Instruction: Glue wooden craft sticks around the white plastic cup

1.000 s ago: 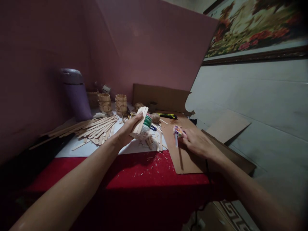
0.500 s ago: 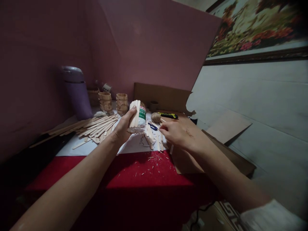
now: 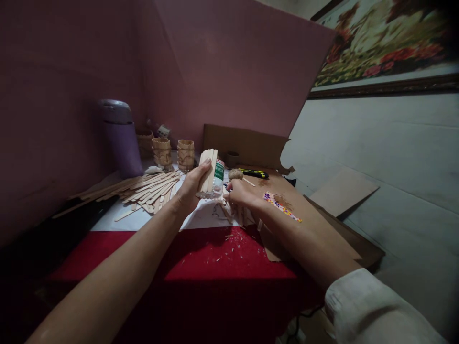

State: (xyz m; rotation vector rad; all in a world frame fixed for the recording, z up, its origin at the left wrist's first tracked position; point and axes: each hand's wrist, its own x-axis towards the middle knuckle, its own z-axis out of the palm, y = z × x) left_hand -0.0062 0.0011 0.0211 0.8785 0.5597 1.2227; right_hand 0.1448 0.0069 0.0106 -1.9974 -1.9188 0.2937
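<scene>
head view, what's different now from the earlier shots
The right hand has let go of the floral tool, which lies on the cardboard, and moved left to the loose sticks by the bottle; whether it grips one is unclear. The bottle, still in the left hand, leans less. Knife, twine and cups stayed put.

Backdrop (image 3: 233,71): pink, right edge slanting | Wall (image 3: 405,126): pale, tiled, right | Picture (image 3: 387,50): framed, on wall | Table (image 3: 172,258): red-clothed | Floor (image 3: 311,329): lower right, apparently pale, poorly visible | Light: dim, left side darkest
</scene>
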